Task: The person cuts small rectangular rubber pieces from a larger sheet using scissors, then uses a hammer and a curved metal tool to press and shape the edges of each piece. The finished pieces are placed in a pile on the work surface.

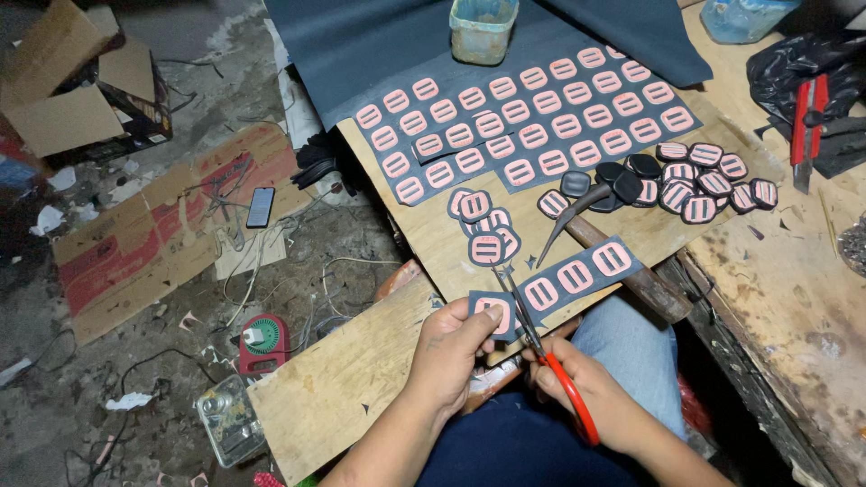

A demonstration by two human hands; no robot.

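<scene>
Left hand (456,347) pinches the dark rubber strip with pink slotted patches (564,281) at its near end; strip runs up-right away. Right hand (591,397) grips red-handled scissors (541,347), blades just beside that thumb.

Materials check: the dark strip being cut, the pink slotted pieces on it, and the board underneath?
Dark strip: thin flexible sheet, matte, probably rubber or synthetic leather; it bends in the left hand. Pink slotted pieces: flat, matte, look like plastic or painted; unclear. Board: bare plywood, with visible grain and a raw edge.
</scene>
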